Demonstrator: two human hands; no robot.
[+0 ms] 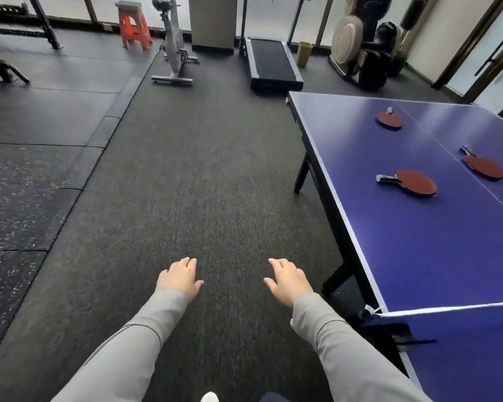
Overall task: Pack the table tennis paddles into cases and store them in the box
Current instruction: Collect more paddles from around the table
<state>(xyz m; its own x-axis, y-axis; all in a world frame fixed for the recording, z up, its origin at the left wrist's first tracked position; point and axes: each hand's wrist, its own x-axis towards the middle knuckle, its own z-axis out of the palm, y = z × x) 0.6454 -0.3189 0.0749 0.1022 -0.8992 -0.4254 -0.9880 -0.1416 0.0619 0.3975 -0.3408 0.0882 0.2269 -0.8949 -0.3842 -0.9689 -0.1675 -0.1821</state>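
Purple table tennis table (pixel 389 233) sits to your right, with three red paddles lying flat on it, well apart from each other: the nearest paddle (pixel 415 182) with its handle pointing left, a second paddle (pixel 483 166) just across the white centre line, and a far paddle (pixel 389 119) near the far end. White net cord (pixel 447 309) crosses the table edge close to you. Your left hand (pixel 180 278) and right hand (pixel 288 281) both hang out in front over the dark carpet (pixel 186 169), palms down, fingers loosely spread and relaxed, holding nothing, well clear of the table and paddles. Grey sleeves cover both arms. No case or box shows in this view. Further back stand an orange stool (pixel 133 27), an exercise bike (pixel 174 44) and a treadmill (pixel 270 62).
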